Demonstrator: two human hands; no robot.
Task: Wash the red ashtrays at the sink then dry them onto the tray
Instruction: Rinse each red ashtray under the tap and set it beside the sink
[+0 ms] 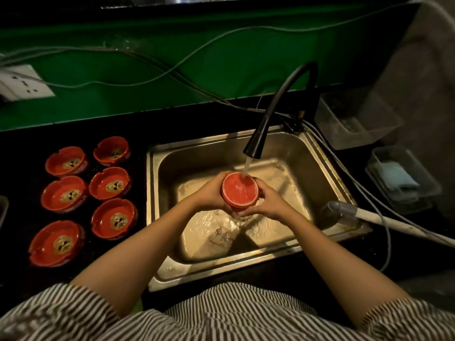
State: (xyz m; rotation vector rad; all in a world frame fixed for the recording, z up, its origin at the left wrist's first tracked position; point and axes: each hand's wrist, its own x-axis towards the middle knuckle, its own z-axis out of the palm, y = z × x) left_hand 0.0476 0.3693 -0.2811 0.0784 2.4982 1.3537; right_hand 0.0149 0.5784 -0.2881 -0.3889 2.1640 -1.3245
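While water runs from the black faucet (256, 141), both hands, left hand (209, 193) and right hand (269, 201), grasp a round red ashtray (240, 190) mid-frame; six soiled red ashtrays (110, 183) sit left

Dim overall, warm yellowish cast — brightest inside the steel sink (320, 173). Crossed arm shadows on the sink floor; faint sheen on wet metal. Black surface (22, 148) nearly lost in darkness. Wide-angle bending at edges — green wall (147, 70) bowed, corners darkened. Soft blur on striped shirt (221, 316) and clear containers (357, 119) at right.
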